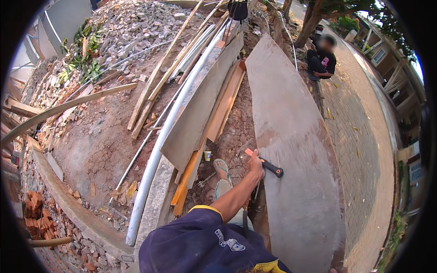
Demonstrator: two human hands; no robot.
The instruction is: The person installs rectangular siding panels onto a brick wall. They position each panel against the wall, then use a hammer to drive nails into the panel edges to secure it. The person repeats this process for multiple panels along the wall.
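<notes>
My left hand [256,166] reaches out from a dark blue sleeve with yellow trim and is shut on a hammer [273,169] with an orange and black handle. The hammer lies across the left edge of a large grey sheet [296,150] that stretches away from me over the dirt. The hammer's head is too blurred to make out. Just left of the hand, my foot in a teal sandal [222,169] stands on red-brown soil. My right hand is out of view.
A long white pipe [157,154], a second grey board [200,104] and orange planks [224,107] lie to the left. A small cup [207,155] sits on the soil. A rubble heap [132,22], stacked bricks [34,214], a paved path [364,136] and a squatting person [321,59] surround them.
</notes>
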